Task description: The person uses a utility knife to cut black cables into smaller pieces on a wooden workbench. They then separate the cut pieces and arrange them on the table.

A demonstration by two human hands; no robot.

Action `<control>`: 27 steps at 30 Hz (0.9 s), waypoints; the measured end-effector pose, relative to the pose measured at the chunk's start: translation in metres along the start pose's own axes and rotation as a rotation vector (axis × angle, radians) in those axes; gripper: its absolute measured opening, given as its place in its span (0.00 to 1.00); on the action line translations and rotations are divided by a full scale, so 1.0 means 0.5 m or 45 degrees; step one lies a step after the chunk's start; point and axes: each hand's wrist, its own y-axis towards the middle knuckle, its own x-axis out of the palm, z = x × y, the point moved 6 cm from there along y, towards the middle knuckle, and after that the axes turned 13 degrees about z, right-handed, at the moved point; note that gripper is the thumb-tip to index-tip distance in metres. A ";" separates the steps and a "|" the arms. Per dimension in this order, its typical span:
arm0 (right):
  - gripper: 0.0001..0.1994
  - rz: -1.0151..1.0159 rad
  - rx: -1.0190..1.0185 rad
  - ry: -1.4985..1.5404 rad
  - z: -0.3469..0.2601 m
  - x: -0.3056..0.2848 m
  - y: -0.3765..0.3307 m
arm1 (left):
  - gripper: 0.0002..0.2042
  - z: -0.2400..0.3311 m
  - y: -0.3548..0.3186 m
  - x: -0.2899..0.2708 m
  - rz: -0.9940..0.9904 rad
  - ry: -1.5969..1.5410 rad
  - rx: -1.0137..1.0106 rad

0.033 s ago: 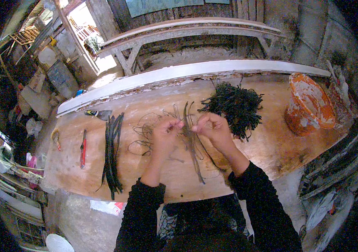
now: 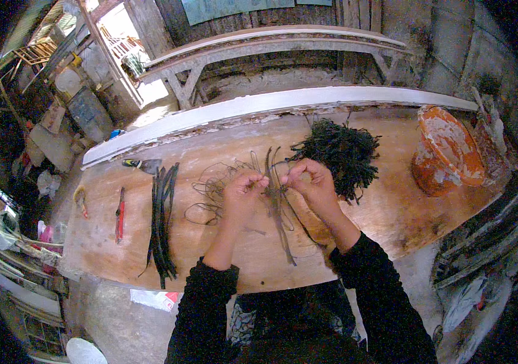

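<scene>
My left hand and my right hand are close together over the middle of the table, thumbs and fingertips pinched. A thin dark strip loops near my right fingertips and trails down toward the table's near side. My left fingers pinch at the same spot; what lies between them is too fine to make out. Beneath and between the hands lie a few longer dark strips. A loose tangle of thin wire spreads to the left of my left hand.
Left on the wooden table lie a bundle of black strips, a red-handled tool and a scraper. A heap of black knotted strips and a smeared orange bucket stand right. A white plank borders the far edge.
My right hand has shifted slightly and its fingertips have drawn together, with a dark loop now showing above them. My left hand has barely moved.
</scene>
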 end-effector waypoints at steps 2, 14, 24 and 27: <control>0.06 0.264 -0.301 -0.142 0.015 -0.030 0.022 | 0.02 0.019 -0.011 0.022 -0.121 0.041 0.260; 0.02 0.300 -0.155 -0.389 0.081 -0.054 0.044 | 0.03 0.032 -0.081 0.091 -0.604 -0.319 -0.183; 0.02 -0.342 0.190 0.107 0.048 0.022 -0.006 | 0.02 -0.015 0.040 -0.061 0.350 -0.179 -0.098; 0.03 -0.585 0.306 0.223 0.005 0.058 -0.037 | 0.02 -0.058 0.041 -0.085 0.448 -0.094 -0.123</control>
